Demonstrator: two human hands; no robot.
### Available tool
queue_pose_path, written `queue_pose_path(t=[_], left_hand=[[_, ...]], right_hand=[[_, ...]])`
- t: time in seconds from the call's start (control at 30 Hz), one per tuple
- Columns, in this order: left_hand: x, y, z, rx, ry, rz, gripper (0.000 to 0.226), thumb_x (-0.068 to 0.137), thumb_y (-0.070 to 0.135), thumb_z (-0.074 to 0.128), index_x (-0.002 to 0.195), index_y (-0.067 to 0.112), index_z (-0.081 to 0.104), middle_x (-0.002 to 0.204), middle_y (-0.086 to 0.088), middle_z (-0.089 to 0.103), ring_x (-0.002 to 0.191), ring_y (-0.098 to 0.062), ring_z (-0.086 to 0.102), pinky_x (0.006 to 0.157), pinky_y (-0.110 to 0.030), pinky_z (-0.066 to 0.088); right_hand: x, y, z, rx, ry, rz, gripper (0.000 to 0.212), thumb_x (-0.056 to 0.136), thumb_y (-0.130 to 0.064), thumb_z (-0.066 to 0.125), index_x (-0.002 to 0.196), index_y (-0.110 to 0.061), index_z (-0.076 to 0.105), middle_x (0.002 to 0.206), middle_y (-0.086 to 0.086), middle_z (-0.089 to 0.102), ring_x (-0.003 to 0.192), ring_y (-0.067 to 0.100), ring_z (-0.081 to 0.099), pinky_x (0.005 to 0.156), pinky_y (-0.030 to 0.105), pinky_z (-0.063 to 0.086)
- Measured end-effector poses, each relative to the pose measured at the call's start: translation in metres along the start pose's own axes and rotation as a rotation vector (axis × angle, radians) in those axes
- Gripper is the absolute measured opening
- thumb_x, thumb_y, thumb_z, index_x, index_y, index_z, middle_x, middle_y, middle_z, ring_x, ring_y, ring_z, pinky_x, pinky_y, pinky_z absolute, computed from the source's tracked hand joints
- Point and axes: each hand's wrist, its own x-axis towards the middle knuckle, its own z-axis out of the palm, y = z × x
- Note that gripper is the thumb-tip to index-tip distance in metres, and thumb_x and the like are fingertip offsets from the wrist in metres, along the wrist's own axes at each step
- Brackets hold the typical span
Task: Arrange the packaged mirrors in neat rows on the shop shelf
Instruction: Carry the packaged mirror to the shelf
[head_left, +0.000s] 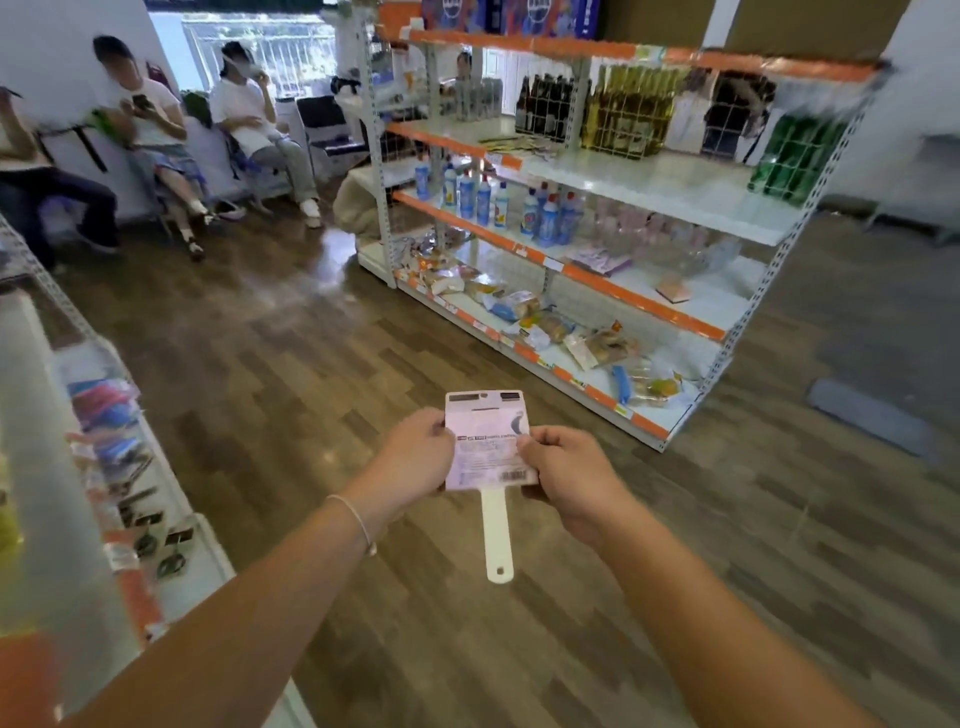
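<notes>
both hands' fingers pinching packaged mirror (488, 441), wood floor (311, 374), seemingly stocked shelves (597, 218)

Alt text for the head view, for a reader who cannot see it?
Both hands, left hand and right hand, hold a packaged mirror by its side edges over a wooden floor, white handle pointing down. A stocked shop shelf stands ahead.

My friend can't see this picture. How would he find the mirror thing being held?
Start at the two hands, left and right, over the wooden floor. They pinch the packaged mirror between them, its white handle hanging down. Nothing else has such a handle.
</notes>
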Motion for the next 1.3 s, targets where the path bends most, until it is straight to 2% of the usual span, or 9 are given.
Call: queue_pose_path(t=[0.13,0.27,0.5,0.63,0.83,1.0,1.1,1.2,1.3], left_hand=[[0.031,0.045,0.043,-0.119,0.024,0.059,0.021,0.099,0.016,0.039,0.107,0.018,0.059,0.108,0.001,0.066,0.087,-0.014,0.064,0.047,-0.014,0.047],[0.061,0.073,0.069,-0.183,0.028,0.09,0.021,0.101,0.019,0.038,0.108,0.022,0.058,0.112,0.003,0.067,0.1,-0.015,0.064,0.062,-0.017,0.051],[0.134,0.095,0.084,-0.27,0.029,0.086,0.021,0.101,0.021,0.04,0.111,0.026,0.057,0.111,0.005,0.068,0.098,-0.012,0.065,0.07,-0.021,0.052],[0.189,0.099,0.083,-0.295,0.008,0.058,0.023,0.101,0.018,0.039,0.115,0.022,0.058,0.109,0.005,0.068,0.097,-0.011,0.065,0.07,-0.021,0.052],[0.292,0.117,0.072,-0.302,-0.072,0.074,0.025,0.101,0.02,0.038,0.115,0.026,0.058,0.113,0.007,0.067,0.1,-0.011,0.064,0.072,-0.022,0.055],[0.37,0.139,0.04,-0.285,-0.102,0.106,0.022,0.102,0.019,0.037,0.112,0.026,0.056,0.11,0.011,0.064,0.097,-0.008,0.062,0.055,-0.006,0.048],[0.413,0.147,0.02,-0.317,-0.115,0.117,0.023,0.102,0.018,0.039,0.099,0.032,0.057,0.106,0.01,0.066,0.091,-0.006,0.064,0.056,-0.011,0.05],[0.452,0.15,0.003,-0.349,-0.079,0.063,0.018,0.1,0.019,0.043,0.109,0.025,0.058,0.107,0.007,0.065,0.089,-0.004,0.063,0.052,-0.01,0.048],[0.49,0.151,-0.008,-0.333,-0.054,0.028,0.016,0.099,0.018,0.048,0.111,0.025,0.054,0.113,0.007,0.063,0.099,-0.01,0.062,0.054,-0.011,0.049]], right_hand=[[0.024,-0.015,-0.062,0.021,0.044,0.003,0.025,0.099,-0.018,0.046,0.091,-0.009,0.067,0.092,0.008,0.073,0.083,0.019,0.068,0.07,0.031,0.055],[0.051,-0.02,-0.102,0.141,0.073,-0.036,0.029,0.098,-0.012,0.045,0.078,-0.013,0.066,0.082,0.004,0.075,0.069,0.015,0.067,0.067,0.033,0.049],[0.116,-0.023,-0.14,0.108,0.081,-0.084,0.024,0.097,-0.02,0.051,0.093,-0.019,0.075,0.092,0.006,0.075,0.077,0.023,0.06,0.073,0.04,0.049],[0.165,-0.035,-0.143,0.089,0.072,-0.088,0.023,0.097,-0.026,0.052,0.101,-0.015,0.072,0.094,0.008,0.075,0.073,0.021,0.058,0.069,0.035,0.047],[0.256,-0.072,-0.14,0.068,0.135,-0.077,0.012,0.09,-0.014,0.063,0.094,-0.009,0.072,0.082,0.006,0.076,0.061,0.014,0.056,0.059,0.028,0.047],[0.336,-0.109,-0.135,0.057,0.123,-0.058,0.014,0.091,-0.015,0.063,0.092,-0.009,0.075,0.085,0.01,0.075,0.065,0.017,0.053,0.063,0.031,0.045],[0.381,-0.129,-0.125,0.082,0.133,-0.074,0.012,0.091,-0.013,0.062,0.094,-0.009,0.073,0.083,0.006,0.075,0.063,0.013,0.056,0.062,0.029,0.046],[0.423,-0.148,-0.111,0.115,0.118,-0.083,0.011,0.092,-0.014,0.061,0.097,-0.012,0.071,0.085,0.004,0.076,0.066,0.014,0.058,0.065,0.031,0.047],[0.463,-0.167,-0.1,0.13,0.096,-0.093,0.012,0.092,-0.012,0.061,0.096,-0.013,0.072,0.088,0.007,0.076,0.067,0.016,0.059,0.063,0.029,0.049]])
